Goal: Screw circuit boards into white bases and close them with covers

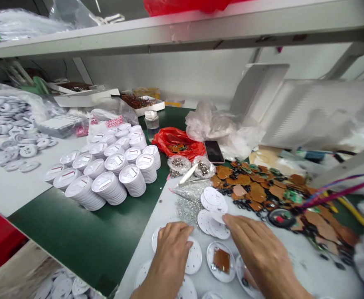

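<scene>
My left hand [171,253] lies palm down on a white perforated disc [194,259] at the near edge of the white work board [157,216], fingers curled over it. My right hand [259,249] reaches left, its fingertips touching a loose pile of white discs [213,207]. Between my hands sits a white round shell with a brown square board inside [221,261]. More white discs lie under and around my wrists.
Stacks of white round caps [113,174] stand on the green mat. Brown circuit pieces and black rings [263,191] spread right. A heap of tiny screws [190,199], small bags, a phone [213,151], a red bag [177,142], a small bottle [151,122] and coloured wires [340,191] lie nearby.
</scene>
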`<state>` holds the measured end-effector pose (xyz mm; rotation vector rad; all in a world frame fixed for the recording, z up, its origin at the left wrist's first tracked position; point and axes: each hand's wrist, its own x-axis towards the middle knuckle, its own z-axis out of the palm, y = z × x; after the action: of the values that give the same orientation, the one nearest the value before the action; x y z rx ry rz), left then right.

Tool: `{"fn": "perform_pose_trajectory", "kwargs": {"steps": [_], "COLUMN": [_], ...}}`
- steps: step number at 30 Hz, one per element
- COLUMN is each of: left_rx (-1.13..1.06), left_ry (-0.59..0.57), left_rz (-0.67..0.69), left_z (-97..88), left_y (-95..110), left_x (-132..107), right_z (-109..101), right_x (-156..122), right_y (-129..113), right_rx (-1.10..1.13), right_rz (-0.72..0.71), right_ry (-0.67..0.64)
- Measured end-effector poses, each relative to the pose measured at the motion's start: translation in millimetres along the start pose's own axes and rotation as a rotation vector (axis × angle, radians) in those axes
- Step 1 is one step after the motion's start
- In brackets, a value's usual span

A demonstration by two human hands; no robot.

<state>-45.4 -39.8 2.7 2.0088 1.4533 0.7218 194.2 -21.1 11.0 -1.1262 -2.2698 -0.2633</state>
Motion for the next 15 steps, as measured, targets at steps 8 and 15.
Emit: {"fn": "perform_pose_trajectory", "kwargs": {"steps": [8,15], "left_rx": [-0.951,-0.876], "left_ry": [-0.099,-0.216], "left_rz": [-0.302,-0.308], "left_z": [11.4,6.2], "left_y": [23,25], "left_x": [-13,-15], "right_z": [-16,-20], "right_x": [-17,-38], "right_y": [-42,-44], "right_rx": [1.016,0.463], "right_rz": [0.906,0.202], "right_ry": [-0.285,-0.216]}}
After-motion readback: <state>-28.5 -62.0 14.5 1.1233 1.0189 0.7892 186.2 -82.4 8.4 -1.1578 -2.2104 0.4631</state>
